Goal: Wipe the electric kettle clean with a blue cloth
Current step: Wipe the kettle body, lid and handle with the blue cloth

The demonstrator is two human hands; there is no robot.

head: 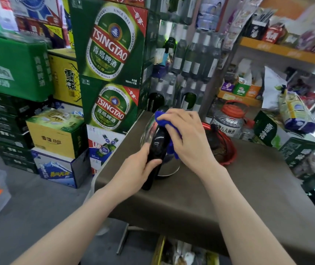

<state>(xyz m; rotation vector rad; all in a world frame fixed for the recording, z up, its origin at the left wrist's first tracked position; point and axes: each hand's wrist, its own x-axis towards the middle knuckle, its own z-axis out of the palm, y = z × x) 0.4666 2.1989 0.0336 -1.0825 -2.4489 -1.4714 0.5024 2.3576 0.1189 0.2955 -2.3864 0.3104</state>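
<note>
Kettle (157, 142) stands on the surface (229, 188); my left hand (140, 169) grips its handle, right hand (186, 138) presses the cloth (162, 119) on top, mid-wipe; next I'd work down the steel body.

I see a kettle (149, 131) of polished, mirror-like metal with a glossy black plastic handle (155, 150), a fuzzy blue cloth (164, 121), and a matt brown tabletop (229, 188).

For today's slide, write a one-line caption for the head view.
Left hand grips the kettle handle while the right hand presses a blue cloth on its top, on a brown table.
</note>
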